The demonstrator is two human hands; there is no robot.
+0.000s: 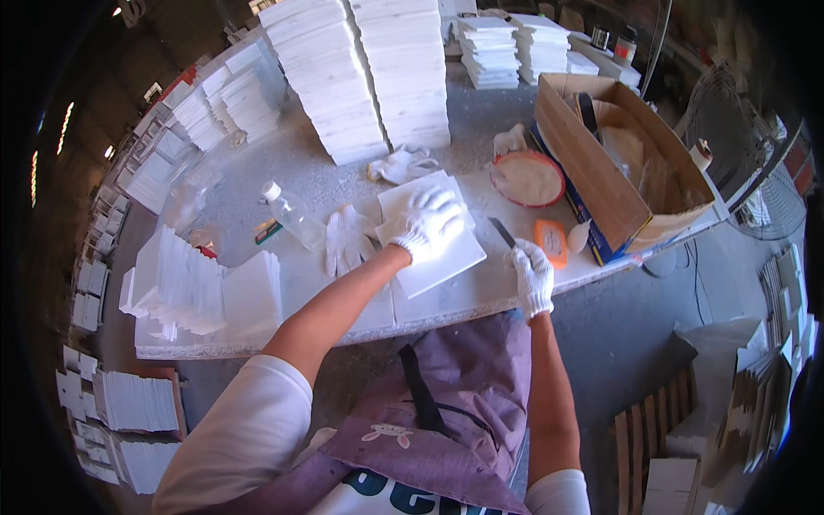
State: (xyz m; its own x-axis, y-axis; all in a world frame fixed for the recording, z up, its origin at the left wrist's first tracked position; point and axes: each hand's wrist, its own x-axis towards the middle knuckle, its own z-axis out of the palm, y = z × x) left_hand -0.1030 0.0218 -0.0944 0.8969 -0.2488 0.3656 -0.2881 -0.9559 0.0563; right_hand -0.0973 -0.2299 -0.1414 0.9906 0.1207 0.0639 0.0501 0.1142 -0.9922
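Both my hands wear white knit gloves. My left hand (429, 225) lies on the upper of two or so square white tiles (446, 264), with its fingers stretched out over the surface; bright glare blurs their outline. To the right of these tiles, my right hand (530, 273) is closed around a narrow dark-bladed knife (501, 232), its blade pointing up and left. The handle is hidden in the glove. Beside that hand sits an orange box (550, 242). A loose white glove (348, 240) rests left of the tiles, and a crumpled glove (403, 164) lies behind them.
Two tall tile stacks (343, 77) rise behind my hands. A red-rimmed dish of powder (528, 178), a white bulb (578, 237) and a cardboard box (635, 210) stand right. Left are a clear bottle (296, 219) and leaning tiles (184, 279). A fan (755, 163) stands far right.
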